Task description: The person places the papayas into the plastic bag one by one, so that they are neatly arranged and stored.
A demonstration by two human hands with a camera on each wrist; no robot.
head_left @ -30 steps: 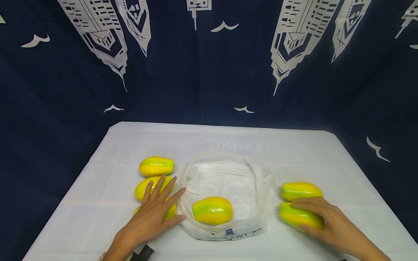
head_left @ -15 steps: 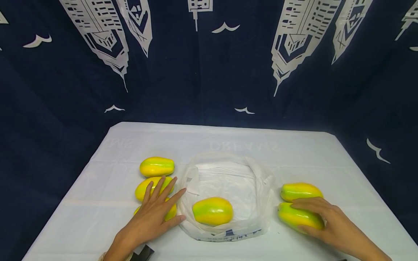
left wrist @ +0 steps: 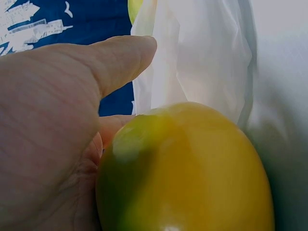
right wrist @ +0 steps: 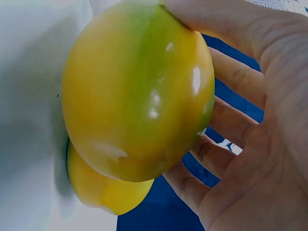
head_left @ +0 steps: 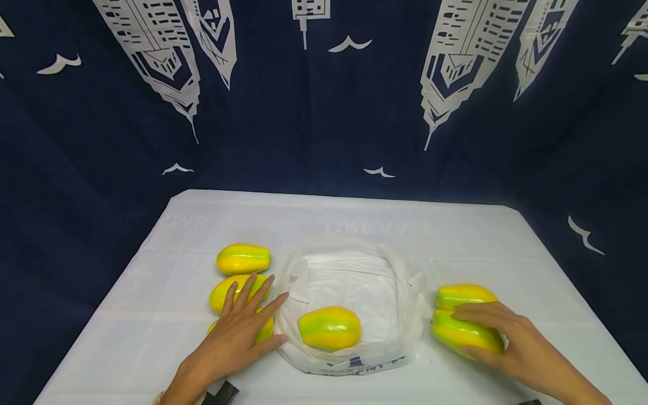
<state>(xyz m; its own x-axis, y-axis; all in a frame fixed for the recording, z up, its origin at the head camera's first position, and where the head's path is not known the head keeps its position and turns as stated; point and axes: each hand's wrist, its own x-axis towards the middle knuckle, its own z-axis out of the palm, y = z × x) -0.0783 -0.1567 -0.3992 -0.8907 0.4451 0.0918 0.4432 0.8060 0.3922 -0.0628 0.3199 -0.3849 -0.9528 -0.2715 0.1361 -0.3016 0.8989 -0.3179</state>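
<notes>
Holds the near right papaya (head_left: pixel 463 332) in the right hand (head_left: pixel 511 334), thumb and fingers curled round it, just in front of the far right papaya (head_left: pixel 464 296). Spreads the left hand (head_left: pixel 238 332) wide over the near left papaya (head_left: pixel 265 328) and middle left papaya (head_left: pixel 220 293), near the far left papaya (head_left: pixel 243 259). Shows, between the hands, a lone papaya (head_left: pixel 329 328) inside an open plastic bag (head_left: pixel 364 281) on a white table (head_left: pixel 131 320).

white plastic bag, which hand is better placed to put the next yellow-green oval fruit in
Probably the right hand: it grips the nearer right-side fruit, while the left hand lies spread over left-side fruits.
</notes>
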